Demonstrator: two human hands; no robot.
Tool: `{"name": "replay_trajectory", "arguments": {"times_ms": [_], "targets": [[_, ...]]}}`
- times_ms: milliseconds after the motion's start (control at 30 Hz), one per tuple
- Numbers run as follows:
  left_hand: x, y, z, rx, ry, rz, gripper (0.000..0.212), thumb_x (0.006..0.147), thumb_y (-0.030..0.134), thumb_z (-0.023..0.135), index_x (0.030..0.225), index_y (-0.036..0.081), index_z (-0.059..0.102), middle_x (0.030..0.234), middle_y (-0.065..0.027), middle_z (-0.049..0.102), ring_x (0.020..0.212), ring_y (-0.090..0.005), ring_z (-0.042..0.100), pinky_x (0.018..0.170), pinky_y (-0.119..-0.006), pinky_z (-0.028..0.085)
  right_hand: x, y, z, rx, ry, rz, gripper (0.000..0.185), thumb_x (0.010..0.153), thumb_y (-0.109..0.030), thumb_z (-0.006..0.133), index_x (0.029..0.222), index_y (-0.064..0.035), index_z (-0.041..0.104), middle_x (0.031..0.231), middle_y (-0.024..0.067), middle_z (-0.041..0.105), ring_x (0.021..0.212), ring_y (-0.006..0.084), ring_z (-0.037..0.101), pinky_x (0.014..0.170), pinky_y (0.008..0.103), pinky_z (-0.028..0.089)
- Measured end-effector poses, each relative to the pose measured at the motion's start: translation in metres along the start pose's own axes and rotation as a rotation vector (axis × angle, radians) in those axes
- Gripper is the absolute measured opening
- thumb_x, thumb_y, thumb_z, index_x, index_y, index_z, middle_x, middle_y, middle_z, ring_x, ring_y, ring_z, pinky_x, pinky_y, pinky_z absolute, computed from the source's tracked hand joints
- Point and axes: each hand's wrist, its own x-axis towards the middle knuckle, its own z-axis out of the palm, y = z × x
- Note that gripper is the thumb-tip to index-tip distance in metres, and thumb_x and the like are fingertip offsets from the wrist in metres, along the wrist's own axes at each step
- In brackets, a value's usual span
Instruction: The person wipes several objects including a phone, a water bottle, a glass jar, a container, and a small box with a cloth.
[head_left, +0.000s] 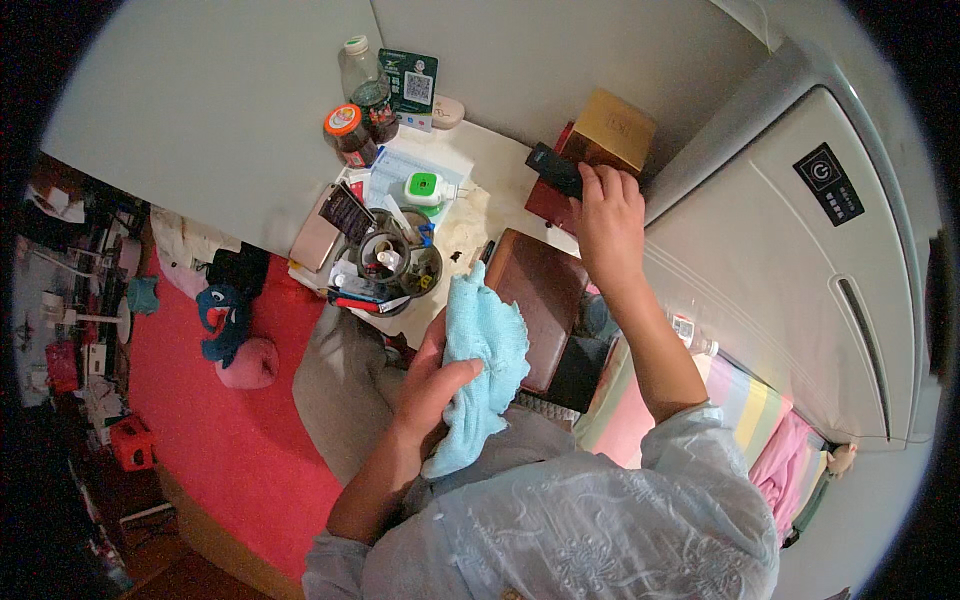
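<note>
In the head view, my left hand (439, 379) grips a light blue cloth (486, 352) near the middle, its ragged edge hanging to the right. My right hand (609, 217) reaches up to the back right, its fingers at the end of a black remote control (553, 169). The remote lies over a dark red box, beside a gold box (615, 127). Whether the fingers grip the remote or only rest on it cannot be told. A brown leather-like case (534, 300) lies between the cloth and my right forearm.
A round divided organizer (420, 259) with small items, a white-and-green plug-in device (426, 189), a jar with an orange lid (349, 133) and a clear bottle (366, 82) stand on the small white table (487, 217). A large white appliance (780, 247) borders the right side.
</note>
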Motion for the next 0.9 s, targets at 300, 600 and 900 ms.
{"name": "replay_trajectory", "arguments": {"times_ms": [300, 600, 900], "targets": [[0.013, 0.002, -0.004, -0.048, 0.002, -0.050, 0.075, 0.081, 0.013, 0.064, 0.151, 0.003, 0.040, 0.131, -0.0102, 0.057, 0.117, -0.0201, 0.057, 0.102, -0.036, 0.047, -0.004, 0.005, 0.018, -0.009, 0.116, 0.003, 0.042, 0.083, -0.011, 0.066, 0.125, -0.0088, 0.066, 0.124, 0.0098, 0.060, 0.115, 0.0331, 0.055, 0.096, 0.0434, 0.048], [0.012, -0.011, -0.002, -0.073, -0.028, -0.082, 0.075, 0.085, 0.014, 0.064, 0.154, 0.005, 0.035, 0.135, -0.0104, 0.055, 0.121, -0.0208, 0.055, 0.104, -0.037, 0.045, -0.008, -0.002, 0.001, 0.252, 0.046, 0.004, 0.039, 0.081, -0.008, 0.073, 0.121, -0.0067, 0.068, 0.116, 0.0104, 0.063, 0.108, 0.0336, 0.059, 0.091, 0.0419, 0.051], [0.015, -0.033, 0.013, -0.265, -0.079, 0.088, 0.074, 0.102, 0.033, 0.050, 0.162, 0.004, 0.017, 0.165, -0.0110, 0.027, 0.152, -0.0259, 0.025, 0.124, -0.041, 0.019, -0.076, -0.077, -0.055, 1.118, -0.535, -0.137, 0.072, 0.084, -0.018, 0.077, 0.147, -0.0057, 0.045, 0.149, 0.0253, 0.043, 0.141, 0.0417, 0.041, 0.117, 0.0465, 0.033]]}}
